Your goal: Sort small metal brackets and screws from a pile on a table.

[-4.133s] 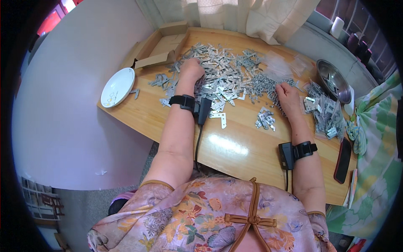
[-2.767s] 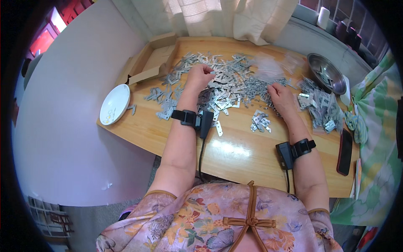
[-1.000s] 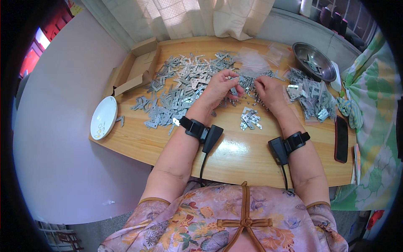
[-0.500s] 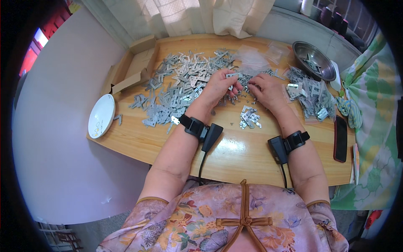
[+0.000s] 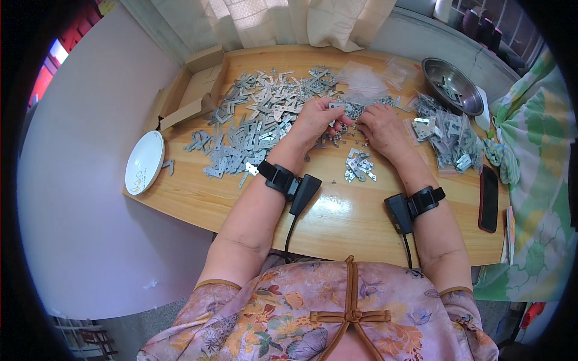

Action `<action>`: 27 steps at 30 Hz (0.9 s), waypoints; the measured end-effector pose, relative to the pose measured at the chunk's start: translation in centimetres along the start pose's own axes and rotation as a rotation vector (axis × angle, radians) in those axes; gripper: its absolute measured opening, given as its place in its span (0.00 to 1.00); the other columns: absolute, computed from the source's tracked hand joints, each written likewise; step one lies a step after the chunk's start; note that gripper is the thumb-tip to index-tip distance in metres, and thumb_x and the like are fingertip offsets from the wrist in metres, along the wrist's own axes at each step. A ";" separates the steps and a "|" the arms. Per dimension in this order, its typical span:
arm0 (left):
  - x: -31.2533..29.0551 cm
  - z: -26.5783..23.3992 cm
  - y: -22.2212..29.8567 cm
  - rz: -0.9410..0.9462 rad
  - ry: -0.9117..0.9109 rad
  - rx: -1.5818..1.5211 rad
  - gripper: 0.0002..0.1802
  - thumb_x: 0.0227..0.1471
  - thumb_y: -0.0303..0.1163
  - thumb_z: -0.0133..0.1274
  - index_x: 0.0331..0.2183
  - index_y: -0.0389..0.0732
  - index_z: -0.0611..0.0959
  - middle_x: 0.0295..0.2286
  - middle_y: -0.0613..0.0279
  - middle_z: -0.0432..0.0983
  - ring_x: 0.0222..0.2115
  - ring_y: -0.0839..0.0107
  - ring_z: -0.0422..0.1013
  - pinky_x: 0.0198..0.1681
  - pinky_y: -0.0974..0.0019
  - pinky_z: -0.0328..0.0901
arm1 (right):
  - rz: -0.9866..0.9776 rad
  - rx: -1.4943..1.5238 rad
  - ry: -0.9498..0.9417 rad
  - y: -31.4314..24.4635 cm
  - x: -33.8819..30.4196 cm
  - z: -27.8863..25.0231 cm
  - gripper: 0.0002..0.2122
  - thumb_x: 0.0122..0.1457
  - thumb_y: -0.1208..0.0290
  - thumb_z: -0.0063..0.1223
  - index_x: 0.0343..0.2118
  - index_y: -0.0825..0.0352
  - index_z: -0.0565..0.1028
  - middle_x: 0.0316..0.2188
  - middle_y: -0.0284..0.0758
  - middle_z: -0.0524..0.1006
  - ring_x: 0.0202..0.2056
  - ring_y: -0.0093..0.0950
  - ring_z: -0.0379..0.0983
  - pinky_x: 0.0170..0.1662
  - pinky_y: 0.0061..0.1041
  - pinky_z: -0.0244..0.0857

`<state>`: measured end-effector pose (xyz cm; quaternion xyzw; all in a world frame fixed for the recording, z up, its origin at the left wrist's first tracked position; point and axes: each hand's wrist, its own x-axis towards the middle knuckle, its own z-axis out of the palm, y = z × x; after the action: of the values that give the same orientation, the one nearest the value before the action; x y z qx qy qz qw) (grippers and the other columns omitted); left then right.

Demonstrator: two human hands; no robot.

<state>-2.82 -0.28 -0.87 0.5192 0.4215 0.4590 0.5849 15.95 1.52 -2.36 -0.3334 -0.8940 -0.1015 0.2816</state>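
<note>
My left hand (image 5: 316, 123) is closed around a flat metal bracket (image 5: 337, 106), a silvery piece with holes, held above the table's far middle. Close beside it, my right hand (image 5: 380, 127) curls over the pile of small screws (image 5: 354, 112), its fingertips drawn together; whatever they pinch is hidden. A small heap of corner brackets with screws (image 5: 360, 165) lies on the wood just nearer than my hands. To the left spreads a large pile of loose metal brackets (image 5: 259, 123).
An open cardboard box (image 5: 195, 90) and a white plate (image 5: 145, 162) stand at the left. On the right are bagged brackets (image 5: 451, 141), a steel bowl (image 5: 430, 72) and a phone (image 5: 488, 198). Clear plastic bags (image 5: 364, 78) lie at the back. Black bands with cables circle both forearms.
My right hand has shifted slightly, its fingers more bunched over the screws. My left hand keeps hold of the bracket, almost in place.
</note>
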 end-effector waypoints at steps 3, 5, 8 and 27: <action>0.1 0.0 -0.2 -0.020 -0.018 -0.006 0.09 0.51 0.31 0.45 0.28 0.36 0.76 0.24 0.61 0.76 0.19 0.83 0.65 0.21 0.80 0.61 | 0.053 0.105 0.048 0.2 -0.1 0.2 0.01 0.41 0.74 0.52 0.19 0.62 0.72 0.23 0.33 0.70 0.32 0.32 0.67 0.36 0.29 0.59; 0.1 0.0 -0.3 -0.019 -0.022 -0.004 0.09 0.52 0.32 0.45 0.29 0.37 0.77 0.24 0.61 0.76 0.20 0.83 0.65 0.21 0.81 0.61 | 0.081 0.138 0.043 0.2 -0.1 0.3 0.02 0.41 0.73 0.53 0.19 0.63 0.72 0.23 0.34 0.70 0.32 0.33 0.67 0.35 0.31 0.60; 0.1 0.0 -0.3 -0.021 -0.036 -0.021 0.09 0.52 0.32 0.45 0.29 0.37 0.77 0.24 0.61 0.76 0.20 0.84 0.65 0.22 0.81 0.61 | 0.065 0.093 0.023 0.5 -0.1 0.4 0.03 0.41 0.72 0.54 0.20 0.64 0.72 0.23 0.34 0.70 0.31 0.34 0.67 0.35 0.32 0.61; 0.3 -0.1 -0.6 -0.070 -0.070 -0.127 0.08 0.52 0.29 0.43 0.33 0.36 0.74 0.25 0.58 0.75 0.20 0.81 0.67 0.23 0.79 0.63 | 0.059 -0.047 0.041 0.3 -0.2 0.4 0.04 0.42 0.71 0.52 0.20 0.64 0.71 0.22 0.33 0.71 0.31 0.32 0.68 0.34 0.30 0.60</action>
<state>-2.78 0.05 -1.49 0.4817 0.3887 0.4456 0.6468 16.07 1.78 -2.81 -0.3641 -0.8752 -0.1207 0.2947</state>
